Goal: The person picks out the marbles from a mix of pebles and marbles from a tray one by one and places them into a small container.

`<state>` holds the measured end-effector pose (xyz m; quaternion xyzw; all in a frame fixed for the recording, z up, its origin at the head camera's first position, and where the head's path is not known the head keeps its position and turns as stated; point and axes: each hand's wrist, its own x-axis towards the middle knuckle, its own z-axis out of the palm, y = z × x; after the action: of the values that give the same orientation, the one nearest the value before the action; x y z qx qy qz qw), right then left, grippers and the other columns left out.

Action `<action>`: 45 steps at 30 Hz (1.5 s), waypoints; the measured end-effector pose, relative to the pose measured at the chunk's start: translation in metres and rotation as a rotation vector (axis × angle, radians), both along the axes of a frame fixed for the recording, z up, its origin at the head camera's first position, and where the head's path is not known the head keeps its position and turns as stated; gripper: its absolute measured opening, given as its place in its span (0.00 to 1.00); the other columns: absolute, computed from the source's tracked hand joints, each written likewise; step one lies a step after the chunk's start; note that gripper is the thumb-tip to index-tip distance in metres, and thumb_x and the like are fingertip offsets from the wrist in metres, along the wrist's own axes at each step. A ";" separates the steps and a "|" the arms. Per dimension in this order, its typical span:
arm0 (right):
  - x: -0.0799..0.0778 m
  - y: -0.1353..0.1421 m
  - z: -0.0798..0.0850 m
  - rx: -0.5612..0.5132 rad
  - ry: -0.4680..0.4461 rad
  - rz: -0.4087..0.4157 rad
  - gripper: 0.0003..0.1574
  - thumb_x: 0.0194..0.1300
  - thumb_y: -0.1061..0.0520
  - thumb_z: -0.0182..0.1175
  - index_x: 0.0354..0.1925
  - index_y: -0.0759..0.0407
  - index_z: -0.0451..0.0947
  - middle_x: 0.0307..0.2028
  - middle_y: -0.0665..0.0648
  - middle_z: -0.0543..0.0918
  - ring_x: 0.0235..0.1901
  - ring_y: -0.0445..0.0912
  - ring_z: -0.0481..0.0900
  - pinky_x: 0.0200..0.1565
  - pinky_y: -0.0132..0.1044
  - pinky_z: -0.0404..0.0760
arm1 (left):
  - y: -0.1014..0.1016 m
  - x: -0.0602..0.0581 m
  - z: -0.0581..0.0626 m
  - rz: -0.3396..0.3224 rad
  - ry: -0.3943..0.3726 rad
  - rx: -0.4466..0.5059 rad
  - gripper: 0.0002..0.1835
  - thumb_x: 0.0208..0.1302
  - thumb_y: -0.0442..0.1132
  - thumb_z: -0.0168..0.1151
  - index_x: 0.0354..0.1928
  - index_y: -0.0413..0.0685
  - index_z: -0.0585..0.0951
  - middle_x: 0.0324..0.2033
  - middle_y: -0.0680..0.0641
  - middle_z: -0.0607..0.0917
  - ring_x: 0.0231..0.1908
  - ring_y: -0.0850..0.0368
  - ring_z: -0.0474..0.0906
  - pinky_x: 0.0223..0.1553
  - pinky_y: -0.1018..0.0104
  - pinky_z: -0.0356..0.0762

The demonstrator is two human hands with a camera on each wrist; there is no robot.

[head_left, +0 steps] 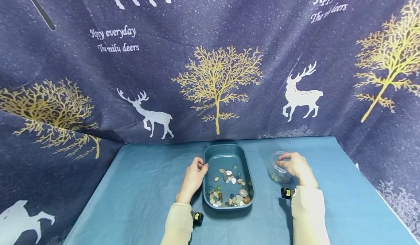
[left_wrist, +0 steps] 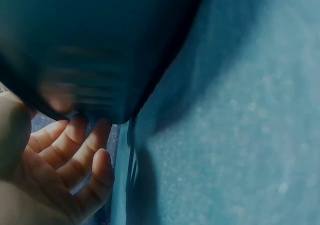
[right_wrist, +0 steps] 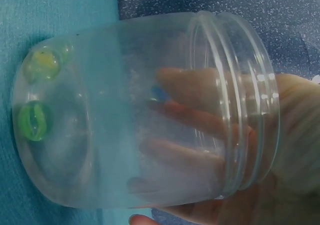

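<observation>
The dark teal tray holds stones and glass marbles. At its left side, my left hand grips the rim, its bent fingers against the outer wall in the left wrist view; the thumb's tip is hidden behind the rim. The clear plastic jar stands right of the tray. My right hand reaches into its mouth, and in the right wrist view thumb and finger pinch a small blue marble inside. A green marble and a yellowish marble lie at the jar's bottom.
A teal cloth covers the table under the tray and jar. Behind hangs a dark blue curtain printed with deer and trees. Larger pale stones gather toward the tray's near end. Both wrists carry small black cameras.
</observation>
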<state>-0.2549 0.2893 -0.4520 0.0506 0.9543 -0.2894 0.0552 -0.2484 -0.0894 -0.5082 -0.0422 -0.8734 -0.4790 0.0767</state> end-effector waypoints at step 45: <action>-0.021 -0.113 0.002 -0.045 0.621 0.520 0.10 0.57 0.62 0.71 0.39 0.56 0.85 0.42 0.54 0.85 0.47 0.55 0.78 0.51 0.53 0.73 | -0.002 0.002 0.002 0.002 0.017 -0.021 0.08 0.71 0.44 0.58 0.39 0.49 0.71 0.28 0.53 0.76 0.25 0.59 0.72 0.31 0.63 0.70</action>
<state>-0.2759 0.1758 -0.4499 -0.2834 0.9000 -0.2882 -0.1631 -0.2466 -0.0910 -0.5058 -0.0462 -0.8777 -0.4695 0.0844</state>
